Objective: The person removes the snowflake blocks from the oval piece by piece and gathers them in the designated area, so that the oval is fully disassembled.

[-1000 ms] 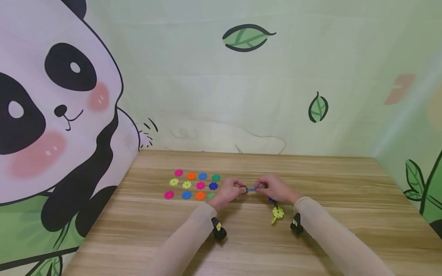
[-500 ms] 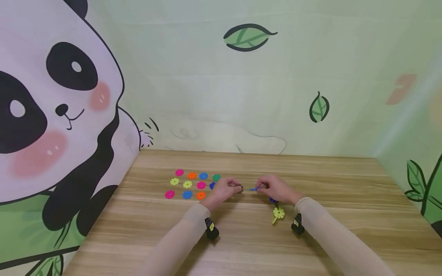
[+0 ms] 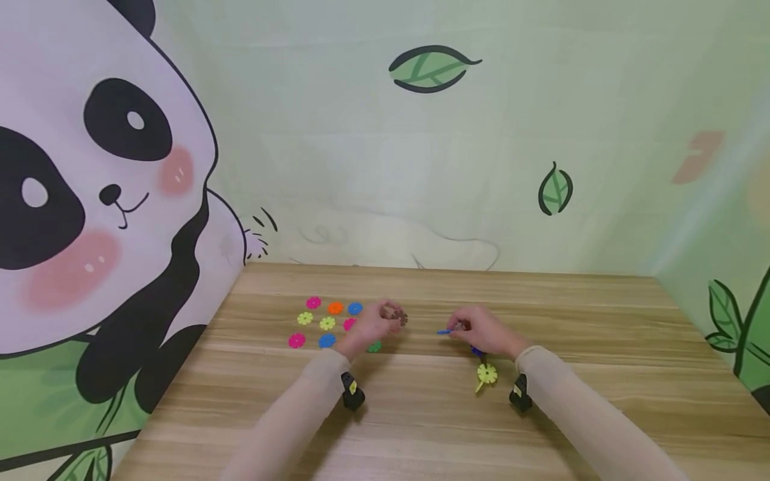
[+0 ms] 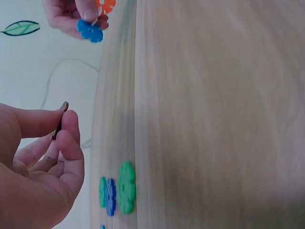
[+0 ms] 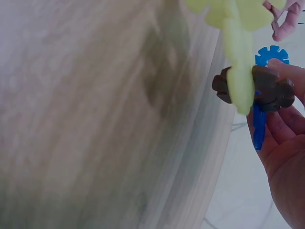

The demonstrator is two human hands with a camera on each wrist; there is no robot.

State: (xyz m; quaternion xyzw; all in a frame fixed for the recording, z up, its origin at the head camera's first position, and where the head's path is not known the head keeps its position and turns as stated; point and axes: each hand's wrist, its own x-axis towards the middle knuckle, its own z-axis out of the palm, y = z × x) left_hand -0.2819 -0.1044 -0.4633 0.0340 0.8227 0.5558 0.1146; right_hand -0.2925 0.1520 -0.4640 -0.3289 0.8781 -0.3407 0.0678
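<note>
My left hand (image 3: pixel 368 327) pinches a brown notched flower-shaped disc (image 3: pixel 401 318) between thumb and fingertips. In the left wrist view that disc (image 4: pixel 59 121) shows edge-on. Apart from it to the right, my right hand (image 3: pixel 483 330) grips a chain of interlocked notched discs. A light blue disc (image 3: pixel 443 332) sticks out of the chain on the left side. Yellow discs (image 3: pixel 487 373) hang below the hand. The right wrist view shows a brown disc (image 5: pixel 274 90) and a dark blue disc (image 5: pixel 259 126) in the chain; an orange disc (image 4: pixel 106 5) shows in the left wrist view.
Loose notched discs lie in rows on the wooden table (image 3: pixel 409 414), left of the hands, among them a pink disc (image 3: pixel 297 341) and a green disc (image 3: pixel 374 347). My left forearm hides part of the rows. A panda-printed wall (image 3: pixel 337 167) stands behind the table.
My left hand has drawn away from the light blue disc, leftward toward the rows, with the brown disc still pinched. My right hand and its chain have hardly moved.
</note>
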